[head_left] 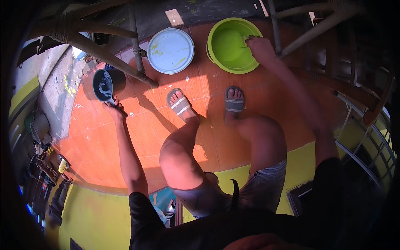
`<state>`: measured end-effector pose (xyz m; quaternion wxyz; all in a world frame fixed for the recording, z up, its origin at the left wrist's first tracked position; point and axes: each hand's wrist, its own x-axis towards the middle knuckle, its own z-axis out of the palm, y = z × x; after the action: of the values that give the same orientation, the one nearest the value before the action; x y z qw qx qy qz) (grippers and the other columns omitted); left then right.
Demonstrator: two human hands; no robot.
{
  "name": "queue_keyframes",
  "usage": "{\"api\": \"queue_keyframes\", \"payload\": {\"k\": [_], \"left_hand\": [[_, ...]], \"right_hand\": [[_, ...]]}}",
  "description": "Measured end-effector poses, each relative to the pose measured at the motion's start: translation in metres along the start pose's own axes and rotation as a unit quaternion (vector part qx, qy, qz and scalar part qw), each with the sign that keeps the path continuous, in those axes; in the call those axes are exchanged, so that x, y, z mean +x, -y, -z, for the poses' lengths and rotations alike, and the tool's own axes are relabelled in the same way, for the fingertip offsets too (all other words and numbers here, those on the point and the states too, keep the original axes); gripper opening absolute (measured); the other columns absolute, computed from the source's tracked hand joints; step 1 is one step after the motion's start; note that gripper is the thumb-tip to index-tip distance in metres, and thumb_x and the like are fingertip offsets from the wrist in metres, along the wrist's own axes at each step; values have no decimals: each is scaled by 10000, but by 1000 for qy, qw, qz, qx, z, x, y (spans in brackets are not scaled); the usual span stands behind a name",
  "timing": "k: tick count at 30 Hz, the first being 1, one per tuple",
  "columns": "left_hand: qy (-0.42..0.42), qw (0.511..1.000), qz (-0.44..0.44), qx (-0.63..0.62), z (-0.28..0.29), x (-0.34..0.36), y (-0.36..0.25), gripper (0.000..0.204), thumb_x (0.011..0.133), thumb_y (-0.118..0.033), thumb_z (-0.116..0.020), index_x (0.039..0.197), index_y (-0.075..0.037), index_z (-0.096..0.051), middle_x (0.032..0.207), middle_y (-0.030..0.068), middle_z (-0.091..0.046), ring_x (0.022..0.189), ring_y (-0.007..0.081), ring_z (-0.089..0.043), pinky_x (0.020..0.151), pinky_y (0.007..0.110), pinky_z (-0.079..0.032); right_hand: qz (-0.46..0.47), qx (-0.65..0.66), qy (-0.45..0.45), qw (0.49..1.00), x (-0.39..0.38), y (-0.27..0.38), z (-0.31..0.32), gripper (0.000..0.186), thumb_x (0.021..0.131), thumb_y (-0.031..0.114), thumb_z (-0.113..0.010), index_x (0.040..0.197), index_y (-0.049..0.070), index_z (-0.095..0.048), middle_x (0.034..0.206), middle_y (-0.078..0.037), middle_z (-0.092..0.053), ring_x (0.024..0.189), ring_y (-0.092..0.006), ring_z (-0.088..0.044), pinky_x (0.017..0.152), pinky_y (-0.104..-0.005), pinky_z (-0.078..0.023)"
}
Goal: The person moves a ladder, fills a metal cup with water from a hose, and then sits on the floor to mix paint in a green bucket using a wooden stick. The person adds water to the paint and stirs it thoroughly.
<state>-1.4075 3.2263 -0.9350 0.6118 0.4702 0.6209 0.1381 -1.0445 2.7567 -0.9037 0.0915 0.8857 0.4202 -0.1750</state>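
Note:
My left hand (pixel 114 109) is closed round the handle of a dark plastic dipper (pixel 120 81), tilted so that its mouth faces me. Pale whitish smears show on the dipper's inside. At the far right, my right hand (pixel 261 48) reaches over the rim of a yellow-green bucket (pixel 211 52). Its fingers are bent together on a small yellow-green piece (pixel 246 41) against the inner wall; the colour blends with the bucket, so its kind is unclear. The bucket's inside is the same bright green. Between the two vessels stands a white lidded pail (pixel 170 51) with yellow-green paint smears on top.
Wooden or bamboo legs (pixel 109 57) slant over the floor at the far left, and more poles (pixel 318 32) stand at the far right. My sandalled feet (pixel 180 103) rest on orange tiles (pixel 154 137). A metal rack (pixel 362 143) stands right; tools (pixel 46 168) lie left.

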Motion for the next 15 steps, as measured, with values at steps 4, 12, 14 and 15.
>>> {"api": "queue_keyframes", "payload": {"k": [4, 12, 14, 15], "left_hand": [[-38, 999, -4, 5, -13, 19, 28, 643, 912, -686, -225, 875, -123, -533, 601, -44, -460, 417, 72, -312, 368, 216, -205], [13, 1000, -14, 2, -6, 22, 80, 570, 974, -572, -237, 965, -98, -554, 816, 4, -575, 578, 87, -447, 454, 223, -343], [-13, 1000, -15, 10, -5, 12, 89, 546, 968, -550, -253, 966, -96, -556, 826, 7, -576, 596, 95, -452, 475, 229, -345], [-17, 1000, -18, 16, -4, 5, 94, 534, 965, -539, -260, 967, -95, -557, 830, 9, -577, 605, 98, -454, 485, 232, -346]], "right_hand": [[3, -197, 60, 979, 29, 22, -46, 138, 779, 56, -652, 896, 65, -725, 893, -94, -694, 827, -248, -702, 601, -392, -542], [-34, -253, 243, 936, 76, 20, -78, 103, 762, 100, -705, 846, 150, -738, 778, 4, -704, 746, -138, -698, 479, -284, -455], [-23, -261, 192, 946, 79, 17, -80, 111, 755, 101, -707, 848, 152, -741, 781, 2, -706, 750, -147, -700, 488, -291, -458], [-8, -260, 174, 950, 80, 18, -81, 116, 752, 101, -708, 849, 154, -742, 783, 1, -707, 751, -152, -702, 492, -295, -460]]}}
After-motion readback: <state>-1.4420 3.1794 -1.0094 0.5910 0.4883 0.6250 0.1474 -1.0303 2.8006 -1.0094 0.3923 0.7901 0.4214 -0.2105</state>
